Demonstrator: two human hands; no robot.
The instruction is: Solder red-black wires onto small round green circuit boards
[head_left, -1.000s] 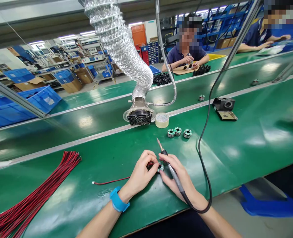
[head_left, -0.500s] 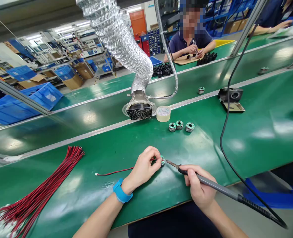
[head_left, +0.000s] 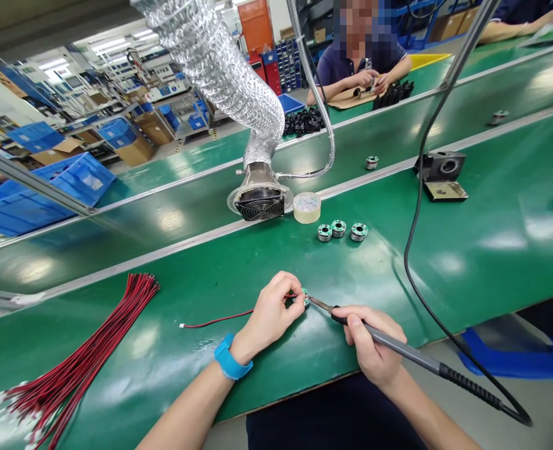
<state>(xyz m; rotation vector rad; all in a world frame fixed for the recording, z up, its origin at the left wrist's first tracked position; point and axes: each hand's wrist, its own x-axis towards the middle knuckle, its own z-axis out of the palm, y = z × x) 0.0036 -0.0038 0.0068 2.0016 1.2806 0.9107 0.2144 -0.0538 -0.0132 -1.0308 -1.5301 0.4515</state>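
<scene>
My left hand, with a blue band at the wrist, pinches the end of a red and black cable against a small round part with a green circuit board. The fingers cover much of that part. The cable trails left across the green table to a white connector. In my right hand is a soldering iron, held like a pen. Its tip reaches the right side of the circuit board; whether it touches a wire is too small to tell.
Several red and black cables lie bundled at left. Behind my hands are round parts, a tape roll and a fume extractor fan. An iron stand sits at right, near a hanging black cord. A co-worker sits opposite.
The soldering iron has moved slightly left, its tip going from just beside the circuit board onto its edge. My left hand keeps its pinch. The view has shifted a little.
</scene>
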